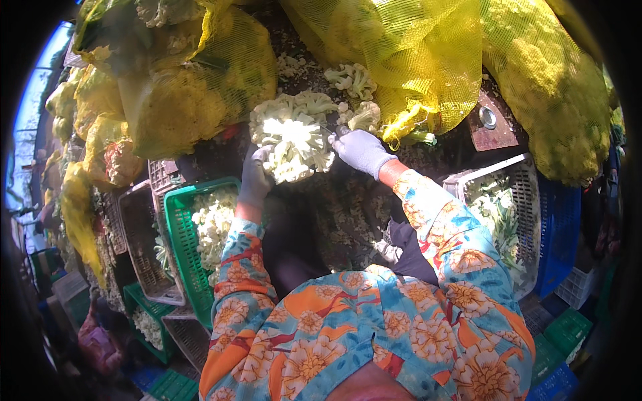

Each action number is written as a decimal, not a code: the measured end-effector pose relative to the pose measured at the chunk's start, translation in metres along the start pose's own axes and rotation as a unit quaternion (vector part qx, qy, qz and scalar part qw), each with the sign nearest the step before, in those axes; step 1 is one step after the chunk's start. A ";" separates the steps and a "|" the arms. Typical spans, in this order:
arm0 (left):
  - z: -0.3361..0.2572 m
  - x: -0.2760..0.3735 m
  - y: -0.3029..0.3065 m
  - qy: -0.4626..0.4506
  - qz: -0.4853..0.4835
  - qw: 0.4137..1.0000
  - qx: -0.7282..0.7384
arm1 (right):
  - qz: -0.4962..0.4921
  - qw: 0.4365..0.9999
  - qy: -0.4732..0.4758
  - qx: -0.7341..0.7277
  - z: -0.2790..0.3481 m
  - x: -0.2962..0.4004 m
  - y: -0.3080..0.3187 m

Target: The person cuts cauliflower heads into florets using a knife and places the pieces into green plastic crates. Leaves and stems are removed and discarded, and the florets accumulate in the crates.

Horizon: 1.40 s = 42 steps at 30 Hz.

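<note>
My left hand (pixel 257 175), in a pale grey knit glove, grips a cauliflower head (pixel 296 133) from its lower left side. The cut underside, with its pale stalks, faces up and is overexposed by sunlight. My right hand (pixel 362 150), gloved alike, closes on a small dark-handled tool (pixel 342 131), which looks like a knife. Its tip end is close to the right side of the head; the blade is hard to make out. Loose cauliflower pieces (pixel 363 118) lie just beyond my right hand, by a tied yellow mesh sack (pixel 426 65).
Cauliflower florets fill a green plastic crate (pixel 175 240) at my left. Leaves and trimmings lie in a whitish crate (pixel 526 225) at my right, beside a blue crate (pixel 556 235). More full yellow mesh sacks (pixel 200 95) line the far side. Scraps litter the ground between my legs.
</note>
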<state>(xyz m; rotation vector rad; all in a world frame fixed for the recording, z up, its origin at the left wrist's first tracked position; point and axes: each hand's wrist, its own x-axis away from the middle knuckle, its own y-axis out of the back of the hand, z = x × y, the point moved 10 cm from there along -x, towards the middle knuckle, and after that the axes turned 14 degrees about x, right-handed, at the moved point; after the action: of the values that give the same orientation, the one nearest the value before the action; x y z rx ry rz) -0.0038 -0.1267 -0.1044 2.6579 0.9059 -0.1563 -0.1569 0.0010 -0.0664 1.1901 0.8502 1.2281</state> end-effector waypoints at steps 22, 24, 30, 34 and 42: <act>-0.090 -0.125 0.009 0.249 0.023 0.967 -0.043 | -0.091 0.984 0.018 -0.150 -0.040 0.010 0.082; -0.122 -0.142 -0.002 0.168 0.054 0.954 -0.242 | -0.110 0.989 0.027 -0.097 -0.042 0.012 0.092; -0.124 -0.146 -0.017 0.121 0.066 0.933 -0.331 | -0.062 0.998 0.012 -0.008 -0.046 0.004 0.083; -0.122 -0.144 -0.017 0.120 0.068 0.927 -0.350 | -0.063 0.998 0.005 -0.010 -0.038 0.003 0.079; -0.118 -0.142 -0.025 0.163 0.093 0.916 -0.356 | -0.035 0.999 -0.029 -0.003 -0.046 -0.010 0.046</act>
<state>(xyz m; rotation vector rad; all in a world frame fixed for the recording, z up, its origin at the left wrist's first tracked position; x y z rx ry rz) -0.1320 -0.1497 0.0291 2.0749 0.6232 0.5716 -0.2137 -0.0022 -0.0329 1.1755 0.8369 1.1341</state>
